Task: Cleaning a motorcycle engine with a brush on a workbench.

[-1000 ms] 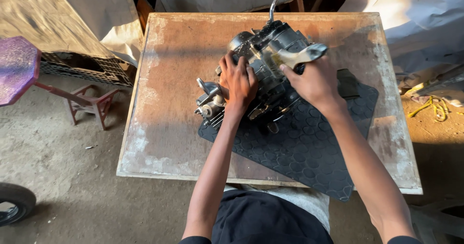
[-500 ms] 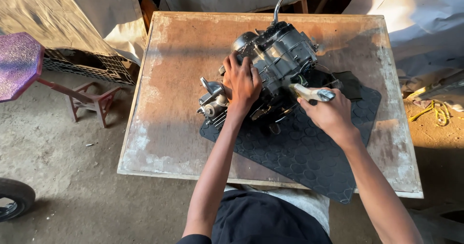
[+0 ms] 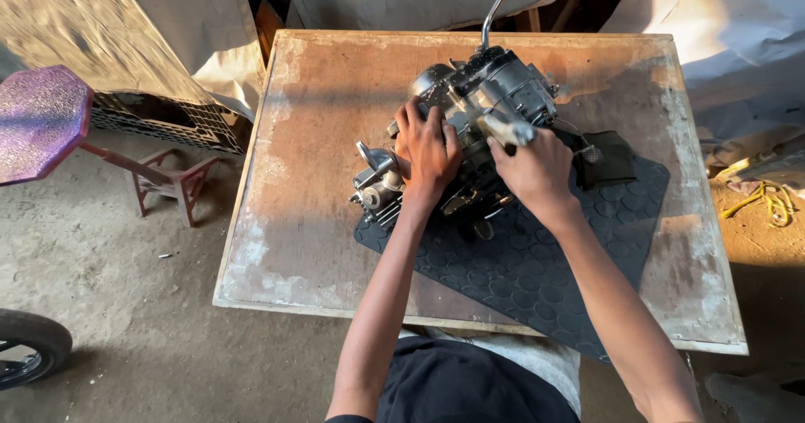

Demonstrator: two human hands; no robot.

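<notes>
With the engine [image 3: 470,129] sitting on the dark rubber mat [image 3: 545,264] on the wooden table [image 3: 310,180], the left hand [image 3: 428,146] presses spread fingers flat to steady it, while the right hand [image 3: 537,167], closed around a pale-handled tool [image 3: 503,129], should work squarely without slipping.

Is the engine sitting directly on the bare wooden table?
No, the engine rests on a black rubber mat spread over the table.

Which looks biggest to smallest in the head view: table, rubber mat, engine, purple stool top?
1. Table
2. Rubber mat
3. Engine, under both hands
4. Purple stool top, cut off at the frame edge and lower down, so its place is unsure.
</notes>
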